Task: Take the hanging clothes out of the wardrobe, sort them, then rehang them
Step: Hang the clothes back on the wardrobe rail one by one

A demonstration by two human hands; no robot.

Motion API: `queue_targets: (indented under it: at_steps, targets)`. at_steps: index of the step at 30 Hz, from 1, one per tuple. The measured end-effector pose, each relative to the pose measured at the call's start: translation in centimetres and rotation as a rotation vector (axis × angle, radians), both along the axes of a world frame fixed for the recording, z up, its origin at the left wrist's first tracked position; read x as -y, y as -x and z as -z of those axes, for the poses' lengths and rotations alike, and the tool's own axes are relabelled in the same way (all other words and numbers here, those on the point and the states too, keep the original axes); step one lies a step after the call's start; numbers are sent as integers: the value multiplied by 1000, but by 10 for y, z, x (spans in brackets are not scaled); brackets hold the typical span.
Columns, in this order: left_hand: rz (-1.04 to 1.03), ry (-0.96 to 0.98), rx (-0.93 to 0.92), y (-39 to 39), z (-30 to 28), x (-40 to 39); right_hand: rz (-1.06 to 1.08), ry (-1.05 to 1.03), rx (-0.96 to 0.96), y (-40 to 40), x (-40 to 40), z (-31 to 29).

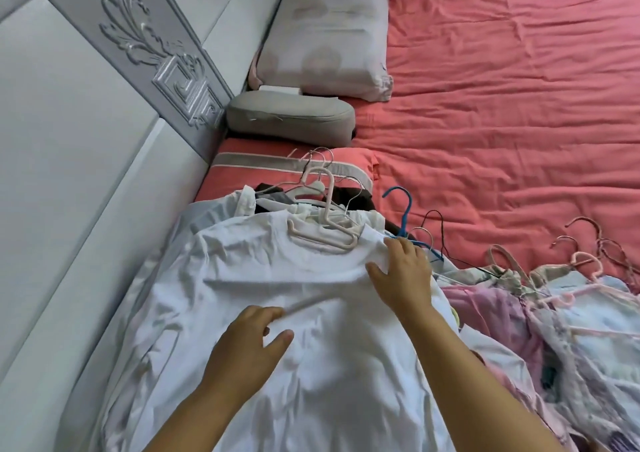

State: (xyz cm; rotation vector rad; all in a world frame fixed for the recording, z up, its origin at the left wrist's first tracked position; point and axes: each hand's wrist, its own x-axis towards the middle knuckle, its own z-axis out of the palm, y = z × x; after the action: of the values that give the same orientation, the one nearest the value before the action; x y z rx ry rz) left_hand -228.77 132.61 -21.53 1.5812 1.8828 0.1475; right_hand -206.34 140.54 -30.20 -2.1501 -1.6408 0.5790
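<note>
Both hands, left [247, 342] and right [403, 271], press flat, fingers spread, on white shirt [311, 365]; pillow [325, 32] print unreadable

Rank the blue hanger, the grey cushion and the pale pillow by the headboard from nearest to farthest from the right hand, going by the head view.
From the right hand, which rests on the white shirt:
1. Blue hanger, just beyond the fingers, slightly right.
2. Grey cushion, farther up the bed, to the left.
3. Pale pillow, farthest, at the top against the headboard.

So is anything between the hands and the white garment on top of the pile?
Nothing visible. The left hand and the right hand both lie directly on the white garment, just below its cream hanger.
</note>
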Motion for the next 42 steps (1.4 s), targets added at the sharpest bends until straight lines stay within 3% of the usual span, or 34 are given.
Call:
queue_targets:
  at_steps: [3, 9, 15, 21, 26, 31, 33, 37, 42]
  targets:
    - [-14, -7, -2, 4, 9, -4, -6, 73, 107, 4, -10, 16]
    - [-30, -31, 5, 7, 8, -7, 33, 15, 141, 3, -18, 21]
    - [13, -81, 1, 4, -7, -9, -11, -168, 113, -4, -3, -2]
    - [77, -271, -19, 1, -33, -14, 134, -132, -302, -11, 51, -56]
    - [220, -546, -106, -5, -64, -20, 181, -142, -469, -19, 116, -112]
    - [389, -569, -109, -10, -104, -15, 186, -224, -628, -31, 188, -176]
    - [469, -567, -29, -12, -129, -6, 233, -293, -644, -31, 221, -203]
    - [667, -412, 310, -20, -182, 18, 386, -407, -599, -20, 296, -259]
    - [842, -614, 455, -40, -221, 76, 605, -522, -504, 17, 400, -303]
